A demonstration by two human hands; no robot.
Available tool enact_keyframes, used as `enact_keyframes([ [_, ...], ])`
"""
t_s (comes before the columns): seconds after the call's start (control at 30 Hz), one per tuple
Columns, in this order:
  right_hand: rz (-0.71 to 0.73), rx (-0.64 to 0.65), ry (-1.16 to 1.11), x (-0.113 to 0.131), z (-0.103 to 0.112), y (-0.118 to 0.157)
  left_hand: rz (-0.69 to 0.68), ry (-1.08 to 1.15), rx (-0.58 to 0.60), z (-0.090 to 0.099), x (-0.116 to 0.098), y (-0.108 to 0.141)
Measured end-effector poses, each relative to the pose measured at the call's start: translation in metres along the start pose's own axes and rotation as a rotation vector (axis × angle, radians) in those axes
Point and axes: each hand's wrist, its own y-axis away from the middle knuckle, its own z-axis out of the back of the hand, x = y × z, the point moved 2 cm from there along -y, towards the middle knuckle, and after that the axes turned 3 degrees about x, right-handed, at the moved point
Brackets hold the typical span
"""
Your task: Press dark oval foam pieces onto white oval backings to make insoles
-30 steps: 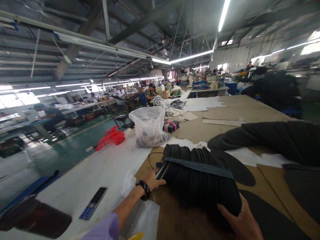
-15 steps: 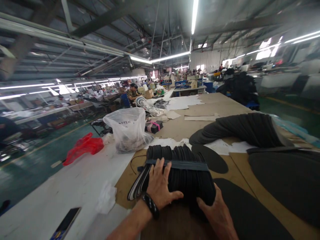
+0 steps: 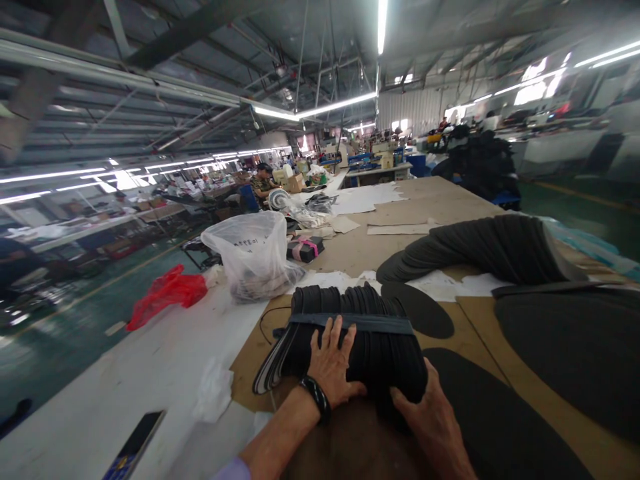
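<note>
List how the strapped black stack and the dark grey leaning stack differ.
The black layered stack has a blue-grey strap; the dark grey leaning stack shows none. The left hand and right hand touch the black stack; neither touches the grey one. Both have many layers.

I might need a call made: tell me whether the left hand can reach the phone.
Probably yes: the left hand lies spread on the black bundle, and nothing visible covers the phone, which lies on the white tabletop.

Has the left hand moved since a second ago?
Yes: against the bag, the left hand has shifted right, from the left end of the bundle toward its middle.
</note>
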Motion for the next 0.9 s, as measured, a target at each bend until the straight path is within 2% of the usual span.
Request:
enact_keyframes([
  [0.37,-0.016,0.047,0.012,-0.001,0.0,0.003,-0.059,0.039,-0.025,-0.01,0.007,0.001],
  [0.5,-0.003,0.023,0.008,-0.001,-0.001,0.001,-0.084,0.048,-0.014,-0.004,0.006,0.002],
  [0.6,0.002,0.011,-0.001,0.002,-0.002,0.0,-0.055,0.056,-0.183,0.01,0.002,0.001],
  [0.67,0.014,0.007,-0.002,0.003,-0.003,0.002,-0.061,0.046,-0.291,0.017,-0.005,-0.006],
  [0.7,0.018,0.004,-0.006,0.002,-0.004,0.003,-0.079,0.041,-0.308,0.019,-0.009,-0.012],
  [0.9,-0.011,-0.003,-0.051,-0.007,-0.01,0.008,-0.234,0.029,-0.234,0.018,-0.033,-0.052],
])
